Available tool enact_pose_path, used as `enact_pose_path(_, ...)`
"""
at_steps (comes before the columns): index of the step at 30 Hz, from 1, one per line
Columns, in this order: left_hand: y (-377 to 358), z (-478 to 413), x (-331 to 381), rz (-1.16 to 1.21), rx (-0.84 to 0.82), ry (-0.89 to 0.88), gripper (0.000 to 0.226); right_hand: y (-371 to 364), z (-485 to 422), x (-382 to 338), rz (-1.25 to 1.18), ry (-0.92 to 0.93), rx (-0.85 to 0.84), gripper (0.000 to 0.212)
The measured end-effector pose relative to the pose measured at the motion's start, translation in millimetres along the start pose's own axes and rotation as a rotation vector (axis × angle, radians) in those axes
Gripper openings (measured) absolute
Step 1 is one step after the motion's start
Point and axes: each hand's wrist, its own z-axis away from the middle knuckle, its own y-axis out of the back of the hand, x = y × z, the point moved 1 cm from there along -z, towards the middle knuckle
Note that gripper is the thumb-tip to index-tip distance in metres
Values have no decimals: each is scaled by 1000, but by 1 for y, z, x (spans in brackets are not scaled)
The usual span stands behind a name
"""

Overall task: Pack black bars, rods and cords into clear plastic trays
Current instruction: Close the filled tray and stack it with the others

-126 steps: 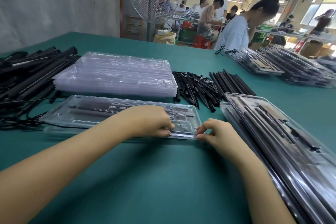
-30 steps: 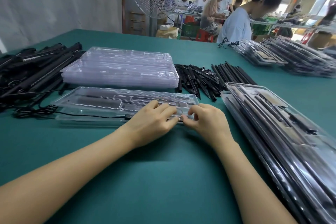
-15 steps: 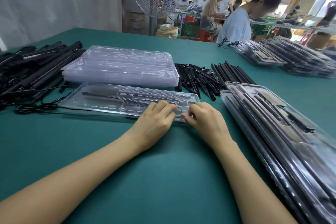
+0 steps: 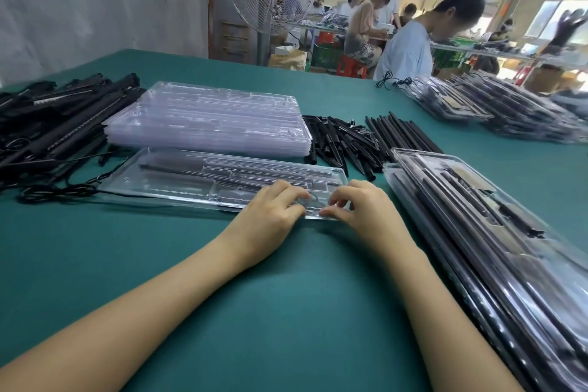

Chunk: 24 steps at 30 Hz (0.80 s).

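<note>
A clear plastic tray (image 4: pixel 191 175) lies in front of me on the green table, with a black bar in one of its long slots. A black cord (image 4: pixel 57 191) trails from it to the left. My left hand (image 4: pixel 270 216) grips the tray's near edge by the round recess, fingers curled on top. Close beside it, my right hand (image 4: pixel 366 210) pinches the tray's near right corner between thumb and fingertips. What lies under my fingertips is hidden.
A stack of empty clear trays (image 4: pixel 206 118) sits behind the tray. Long black bars (image 4: pixel 63 124) pile up at the left; short black pieces (image 4: pixel 340 143) and black rods (image 4: pixel 401 134) lie behind at the right. Packed trays (image 4: pixel 477 232) are stacked along the right. A person (image 4: pixel 410 48) works across the table.
Over four seconds my hands have drawn together at the tray's near right corner. In the last second they stay there, and the fingers of my right hand curl tighter.
</note>
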Motion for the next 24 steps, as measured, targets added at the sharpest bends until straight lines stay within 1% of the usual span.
enact_pose_path(3,1,1,1,11,3,30,11,-2,0,-3,32,37,-14,31)
enact_pose_path(5,0,0,3,18,4,40,10,-4,1,-4,61,26,-11,30)
enact_pose_path(9,0,-2,3,31,22,41,8,-4,-3,0,-79,-81,-20,26)
enact_pose_path(11,1,-2,3,31,20,39,8,-3,-5,1,-136,-106,-41,25)
enact_pose_path(16,0,-3,1,28,17,26,9,3,-13,1,-163,-146,-149,22)
enact_pose_path(18,-1,-3,0,32,13,18,10,4,-14,-3,-71,-111,-200,22)
enact_pose_path(20,-2,-3,0,34,13,16,12,2,-13,-7,151,-29,-211,26)
enact_pose_path(22,-3,-3,1,27,16,16,11,0,-7,-12,354,92,-122,32)
enact_pose_path(24,-4,-4,1,17,27,19,10,-1,0,-13,442,293,30,25)
